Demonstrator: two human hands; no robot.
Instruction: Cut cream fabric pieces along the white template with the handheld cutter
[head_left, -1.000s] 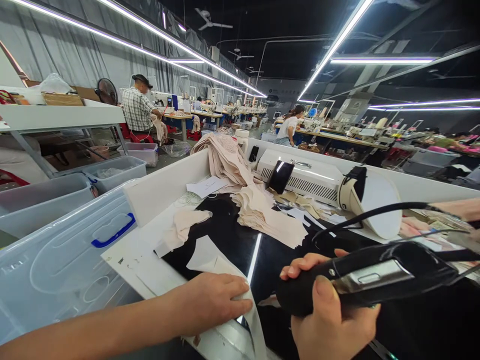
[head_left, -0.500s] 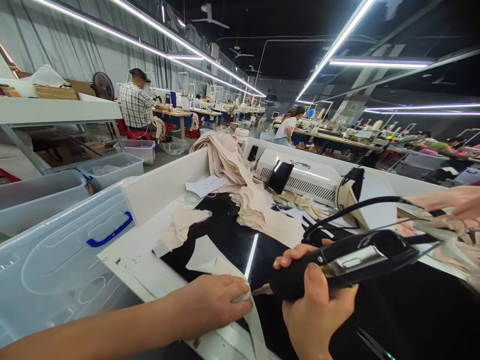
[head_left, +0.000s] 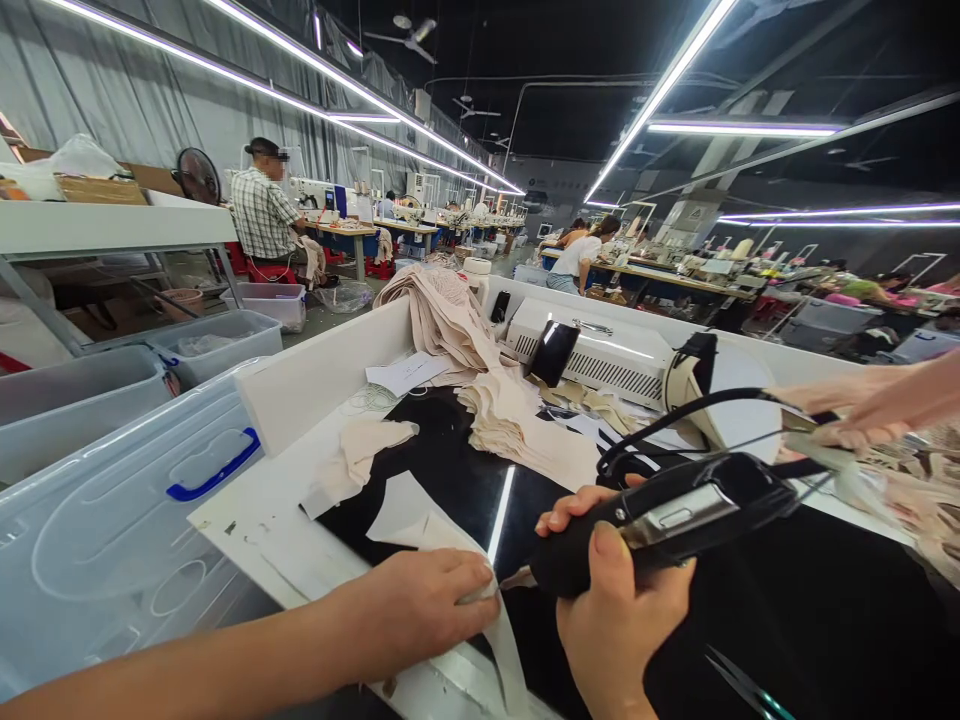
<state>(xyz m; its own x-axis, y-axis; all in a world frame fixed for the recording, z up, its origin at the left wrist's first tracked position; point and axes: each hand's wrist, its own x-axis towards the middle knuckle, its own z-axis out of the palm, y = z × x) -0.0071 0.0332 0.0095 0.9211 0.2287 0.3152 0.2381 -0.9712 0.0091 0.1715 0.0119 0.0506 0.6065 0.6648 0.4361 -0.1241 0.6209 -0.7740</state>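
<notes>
My left hand (head_left: pixel 424 605) is closed on the edge of a pale fabric piece (head_left: pixel 409 512), which curves down past the fingertips as a narrow strip. My right hand (head_left: pixel 619 610) wraps round a black corded hand tool (head_left: pixel 667 515) with a silver plate on its side. Its small metal tip (head_left: pixel 517 578) points left, close beside the strip at my left fingers. Whether the tip touches the fabric I cannot tell. Both hands are over a glossy black work surface (head_left: pixel 442 435).
A stack of beige fabric pieces (head_left: pixel 517 420) lies ahead, near a phone (head_left: pixel 553 352) and a white vented machine (head_left: pixel 615 350). Tweezers (head_left: pixel 742 685) lie at the lower right. Another person's hands (head_left: pixel 862 405) hold fabric at the right. A clear plastic bin (head_left: pixel 112 560) stands left.
The view has shifted slightly, so most things sit a little further left. My hands keep their holds on fabric and tool. The other person's hands have moved slightly.
</notes>
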